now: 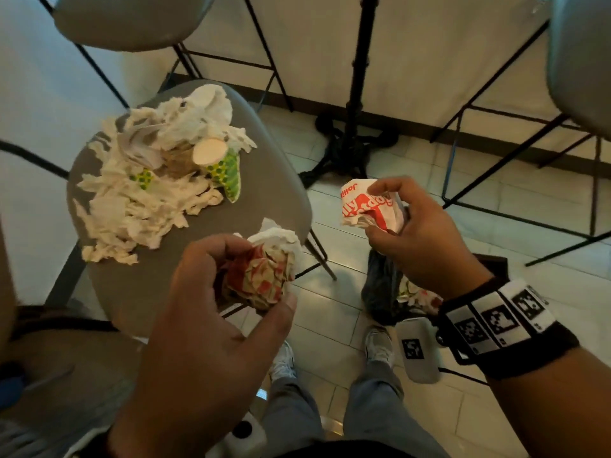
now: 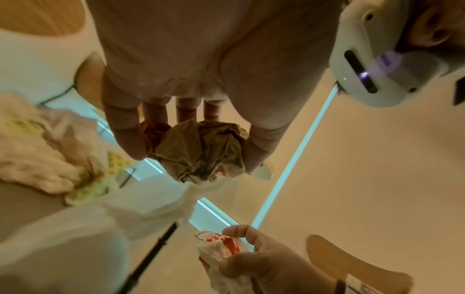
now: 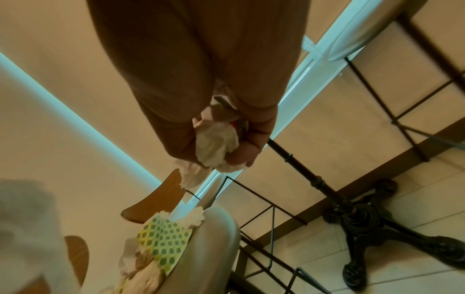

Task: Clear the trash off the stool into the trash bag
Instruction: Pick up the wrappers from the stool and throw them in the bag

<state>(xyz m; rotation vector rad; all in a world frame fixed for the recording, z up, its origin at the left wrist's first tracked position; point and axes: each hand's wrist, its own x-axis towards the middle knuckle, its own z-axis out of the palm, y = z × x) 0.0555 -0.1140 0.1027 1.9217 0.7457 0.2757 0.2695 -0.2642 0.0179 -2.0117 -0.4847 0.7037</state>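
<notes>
The main risk is a miss on the drop: the trash bag point(image 1: 383, 285) sits low on the floor to the right of the stool point(image 1: 264, 180), its dark mouth slumped and partly hidden under the right hand point(image 1: 420, 233), so a light paper ball let go from this height could drift onto the tiles. Loose white tissue trails from the wad in the left hand point(image 1: 211, 292) and could shed on the way across.

The left hand curls its fingers and thumb round a crumpled red-and-cream wrapper point(image 1: 261, 276), held just above the near right edge of the stool seat. The right hand pinches a balled white-and-red wrapper point(image 1: 370, 206) between fingers and thumb, out past the seat's right edge and roughly above the bag.

A heap of shredded napkins point(image 1: 139, 196), a tipped paper cup point(image 1: 210, 152) and green-dotted paper point(image 1: 228, 176) lie on the far left of the seat, well apart from both hands.
</notes>
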